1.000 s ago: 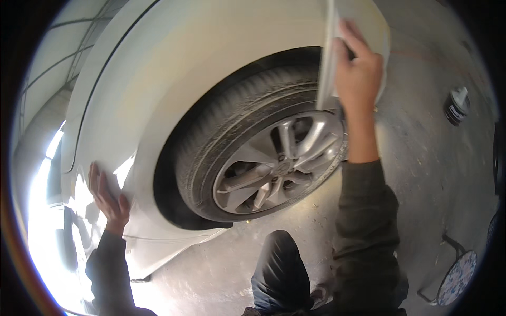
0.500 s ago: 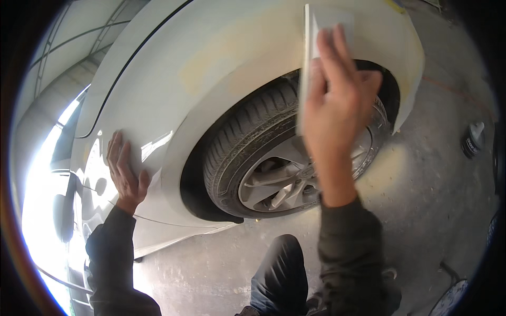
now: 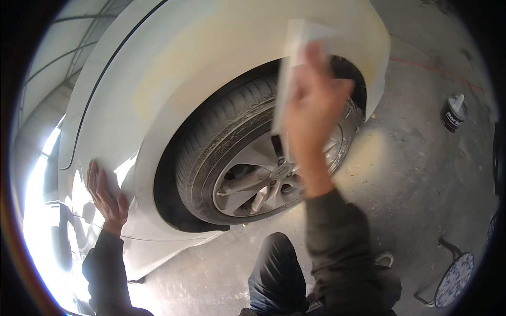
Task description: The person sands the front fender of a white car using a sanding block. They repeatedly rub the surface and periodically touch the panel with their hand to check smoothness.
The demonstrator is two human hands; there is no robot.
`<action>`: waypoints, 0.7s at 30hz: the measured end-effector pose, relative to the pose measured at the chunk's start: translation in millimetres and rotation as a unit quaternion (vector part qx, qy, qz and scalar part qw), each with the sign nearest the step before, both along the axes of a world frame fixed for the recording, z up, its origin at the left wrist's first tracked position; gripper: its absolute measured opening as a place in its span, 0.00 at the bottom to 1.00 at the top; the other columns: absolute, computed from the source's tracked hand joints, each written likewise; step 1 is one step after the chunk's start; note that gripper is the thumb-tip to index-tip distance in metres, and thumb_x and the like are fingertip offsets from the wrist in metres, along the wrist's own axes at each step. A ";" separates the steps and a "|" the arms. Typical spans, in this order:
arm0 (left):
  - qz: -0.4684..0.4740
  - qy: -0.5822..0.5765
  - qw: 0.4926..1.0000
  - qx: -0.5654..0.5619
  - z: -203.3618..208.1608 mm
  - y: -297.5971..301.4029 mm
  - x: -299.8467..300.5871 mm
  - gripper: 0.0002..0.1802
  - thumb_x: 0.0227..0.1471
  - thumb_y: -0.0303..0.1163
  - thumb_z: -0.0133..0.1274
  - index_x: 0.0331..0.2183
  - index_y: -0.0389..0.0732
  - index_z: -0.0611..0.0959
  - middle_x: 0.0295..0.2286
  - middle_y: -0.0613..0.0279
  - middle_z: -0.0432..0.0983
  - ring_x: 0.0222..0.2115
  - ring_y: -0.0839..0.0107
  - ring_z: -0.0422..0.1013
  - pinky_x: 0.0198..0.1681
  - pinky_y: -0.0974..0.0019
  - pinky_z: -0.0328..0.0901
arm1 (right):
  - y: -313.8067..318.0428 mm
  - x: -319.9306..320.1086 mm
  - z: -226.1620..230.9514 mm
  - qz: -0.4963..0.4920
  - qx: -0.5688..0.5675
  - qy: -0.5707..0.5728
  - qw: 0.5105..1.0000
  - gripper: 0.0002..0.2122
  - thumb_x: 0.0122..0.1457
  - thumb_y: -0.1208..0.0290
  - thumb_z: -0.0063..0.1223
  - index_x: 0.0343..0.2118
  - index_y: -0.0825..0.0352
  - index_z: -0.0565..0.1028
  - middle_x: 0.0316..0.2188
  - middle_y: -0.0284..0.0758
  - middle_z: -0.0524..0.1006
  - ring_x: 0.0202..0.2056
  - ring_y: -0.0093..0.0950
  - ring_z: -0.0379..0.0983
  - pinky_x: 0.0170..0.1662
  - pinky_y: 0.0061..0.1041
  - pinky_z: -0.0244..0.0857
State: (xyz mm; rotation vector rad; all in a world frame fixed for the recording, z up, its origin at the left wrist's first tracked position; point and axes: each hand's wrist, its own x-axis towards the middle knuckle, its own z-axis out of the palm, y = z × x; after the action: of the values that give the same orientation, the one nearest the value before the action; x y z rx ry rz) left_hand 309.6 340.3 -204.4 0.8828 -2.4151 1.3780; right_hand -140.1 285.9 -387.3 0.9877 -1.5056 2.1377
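My right hand [image 3: 313,116], smeared by motion, grips a long, narrow white sanding block [image 3: 284,87]. The block stands lengthwise over the wheel arch, its far end against the pale car fender [image 3: 211,52] and its near end in front of the tyre [image 3: 224,124]. Yellowish patches [image 3: 158,79] spread over the fender's paint. Farther left, my left hand [image 3: 107,200] lies flat on the glossy body panel behind the wheel, fingers stretched out and holding nothing. Below the arch shows the silver alloy wheel [image 3: 258,181], partly covered by my right forearm.
A dark can [image 3: 453,113] with a pale top stands on the concrete floor to the right, near an orange line [image 3: 437,69]. At lower right is a small stool [image 3: 454,280] with a speckled seat. Yellowish powder [image 3: 366,155] marks the floor beside the wheel.
The view has shifted, so the car sits farther left. My right hand has brought the block slightly nearer to me, down over the arch. My left hand rests at the same spot.
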 end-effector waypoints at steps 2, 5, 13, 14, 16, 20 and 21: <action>-0.007 -0.003 1.000 0.003 -0.4 -0.7 11.3 0.37 0.70 0.54 0.37 0.67 0.38 0.64 0.67 0.35 0.59 0.67 0.34 0.58 0.68 0.34 0.53 | 23.1 66.9 20.6 0.063 -0.008 0.027 0.998 0.23 0.61 0.78 0.62 0.61 0.62 0.79 0.54 0.38 0.83 0.33 0.34 0.70 0.46 0.34 0.62; 0.003 0.021 1.000 0.015 -1.5 -1.6 23.3 0.38 0.71 0.57 0.36 0.68 0.38 0.63 0.67 0.34 0.58 0.67 0.35 0.58 0.69 0.34 0.53 | 49.0 104.3 29.1 0.121 -0.002 0.140 0.983 0.26 0.56 0.77 0.65 0.59 0.53 0.82 0.59 0.28 0.81 0.34 0.30 0.67 0.43 0.29 0.62; 0.007 -0.008 1.000 0.003 1.7 1.8 13.7 0.38 0.71 0.56 0.34 0.68 0.37 0.62 0.67 0.35 0.58 0.67 0.35 0.57 0.69 0.35 0.52 | -3.4 -32.1 -39.5 -0.022 0.021 -0.004 1.000 0.25 0.56 0.81 0.60 0.59 0.59 0.81 0.60 0.30 0.81 0.35 0.31 0.66 0.43 0.30 0.60; 0.004 -0.008 1.000 0.004 2.0 1.9 13.0 0.38 0.71 0.56 0.34 0.68 0.37 0.62 0.67 0.35 0.58 0.67 0.35 0.57 0.69 0.35 0.52 | -1.5 -9.8 -29.1 -0.018 0.022 -0.029 0.999 0.25 0.56 0.80 0.61 0.59 0.59 0.81 0.61 0.30 0.80 0.34 0.31 0.64 0.42 0.30 0.61; 0.016 -0.014 1.000 0.002 2.8 7.5 16.7 0.38 0.71 0.56 0.34 0.68 0.38 0.62 0.67 0.35 0.58 0.67 0.36 0.57 0.69 0.35 0.52 | 11.6 52.5 -0.9 0.062 -0.005 -0.052 0.997 0.26 0.56 0.77 0.64 0.60 0.59 0.80 0.57 0.33 0.81 0.32 0.35 0.65 0.38 0.33 0.63; 0.013 -0.004 1.000 0.007 -1.7 -2.9 9.1 0.38 0.71 0.58 0.33 0.68 0.39 0.62 0.67 0.36 0.58 0.68 0.37 0.57 0.70 0.35 0.52 | 36.2 79.1 18.2 0.076 0.003 0.092 0.993 0.25 0.58 0.74 0.66 0.61 0.58 0.79 0.45 0.35 0.81 0.30 0.35 0.67 0.33 0.34 0.63; 0.011 -0.003 1.000 0.004 -2.8 -4.1 11.1 0.38 0.71 0.58 0.33 0.68 0.39 0.62 0.67 0.37 0.58 0.68 0.37 0.57 0.70 0.35 0.52 | 28.6 57.2 7.1 0.071 -0.001 0.090 0.993 0.26 0.55 0.77 0.65 0.60 0.57 0.80 0.51 0.32 0.82 0.30 0.32 0.65 0.34 0.30 0.62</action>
State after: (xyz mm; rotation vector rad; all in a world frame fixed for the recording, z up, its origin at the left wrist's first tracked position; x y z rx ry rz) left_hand 320.7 336.2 -207.2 0.9110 -2.4246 1.3825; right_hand -82.9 314.5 -380.3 1.2832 -1.3856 2.0786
